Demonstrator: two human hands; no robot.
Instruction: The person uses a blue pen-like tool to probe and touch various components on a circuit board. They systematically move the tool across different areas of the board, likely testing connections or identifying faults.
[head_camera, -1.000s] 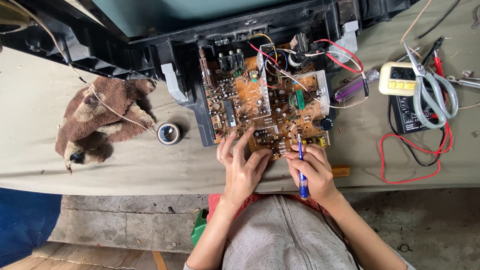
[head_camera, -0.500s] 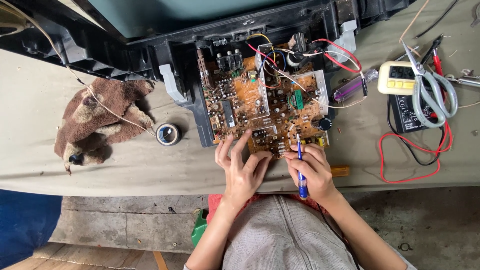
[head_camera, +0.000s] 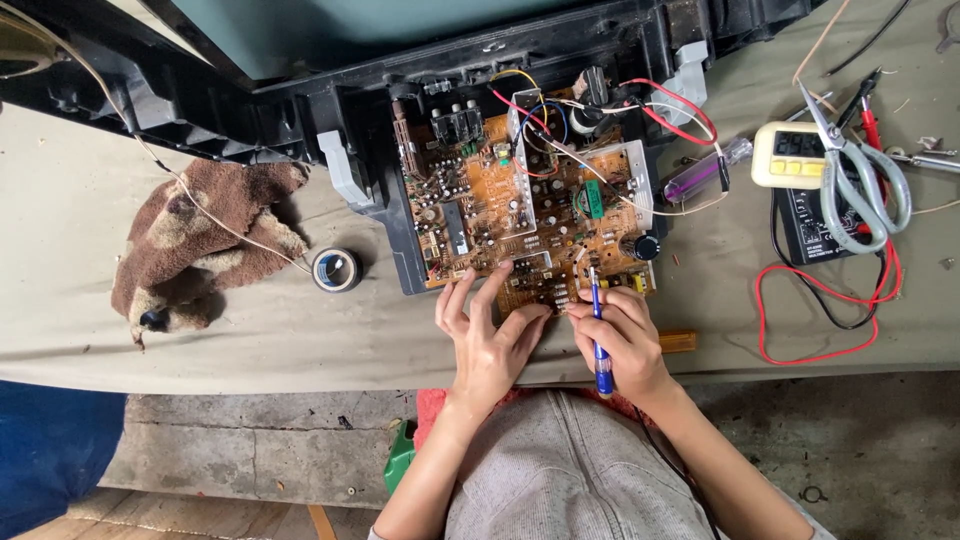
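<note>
Left hand (head_camera: 487, 335), fingers spread wide, presses on the near edge of the orange circuit board (head_camera: 525, 225); right hand (head_camera: 625, 340) grips a blue screwdriver (head_camera: 600, 335), tip on the board. Board sits in the black chassis tray (head_camera: 395, 230) on the workbench (head_camera: 250, 340).

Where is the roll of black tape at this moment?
In the head view, the roll of black tape lies on the table, left of the circuit board and just right of the brown cloth.
</note>
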